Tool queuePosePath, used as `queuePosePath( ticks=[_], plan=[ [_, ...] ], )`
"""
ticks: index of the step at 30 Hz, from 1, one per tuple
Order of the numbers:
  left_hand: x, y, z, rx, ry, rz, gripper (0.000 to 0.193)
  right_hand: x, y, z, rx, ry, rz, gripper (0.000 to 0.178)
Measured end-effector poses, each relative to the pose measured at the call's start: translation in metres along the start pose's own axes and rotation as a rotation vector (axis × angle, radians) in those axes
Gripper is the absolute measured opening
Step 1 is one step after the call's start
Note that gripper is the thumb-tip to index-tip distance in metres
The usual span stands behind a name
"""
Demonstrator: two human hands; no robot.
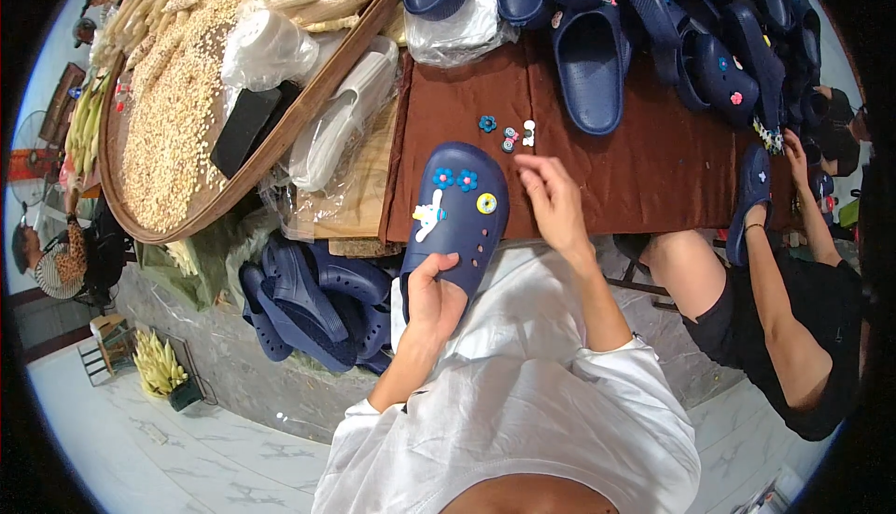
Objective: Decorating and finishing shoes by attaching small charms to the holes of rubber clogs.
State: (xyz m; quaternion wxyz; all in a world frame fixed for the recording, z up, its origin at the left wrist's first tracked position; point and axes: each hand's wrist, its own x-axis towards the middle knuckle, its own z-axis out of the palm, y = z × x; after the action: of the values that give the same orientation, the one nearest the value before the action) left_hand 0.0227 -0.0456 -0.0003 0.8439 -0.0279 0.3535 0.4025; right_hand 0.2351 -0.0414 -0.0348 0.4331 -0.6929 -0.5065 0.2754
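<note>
My left hand point(435, 297) grips a navy clog point(462, 243) near its lower end, the thumb lying on top, the toe pointing away from me. Fixed on the clog's upper are two blue flower charms point(455, 179), a white figure charm point(429, 216) and a yellow ring-shaped charm point(486, 203). Several holes along its right side show without charms. My right hand point(557, 204) hovers just right of the clog, fingers loosely bent and slightly apart, with nothing visible in them. Beyond the toe, loose charms lie on the brown cloth: a blue flower point(487, 123), small pink-and-dark pieces point(510, 138) and a white-and-black one point(529, 133).
Navy clogs point(590, 66) crowd the brown cloth's point(597, 178) far side; more point(317, 299) are heaped low at left. A round tray point(177, 229) of corn kernels and cobs stands at left beside pale clogs in plastic point(341, 117). At right, another person point(784, 327) holds a clog.
</note>
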Motion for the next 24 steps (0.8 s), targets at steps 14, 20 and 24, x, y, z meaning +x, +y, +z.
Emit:
queuePosePath(
  ticks=[14,20,24],
  plan=[
    [0.008,0.006,0.002,-0.074,-0.045,0.046,0.059,0.059,0.043,0.005,-0.348,0.178,-0.205,0.021],
    [0.01,0.002,0.004,-0.072,-0.053,0.052,0.058,0.032,0.009,0.008,-0.093,0.195,-0.134,0.015],
    [0.01,-0.001,0.01,-0.057,-0.051,0.083,0.057,-0.009,-0.027,0.009,-0.01,0.096,-0.14,0.011]
  ],
)
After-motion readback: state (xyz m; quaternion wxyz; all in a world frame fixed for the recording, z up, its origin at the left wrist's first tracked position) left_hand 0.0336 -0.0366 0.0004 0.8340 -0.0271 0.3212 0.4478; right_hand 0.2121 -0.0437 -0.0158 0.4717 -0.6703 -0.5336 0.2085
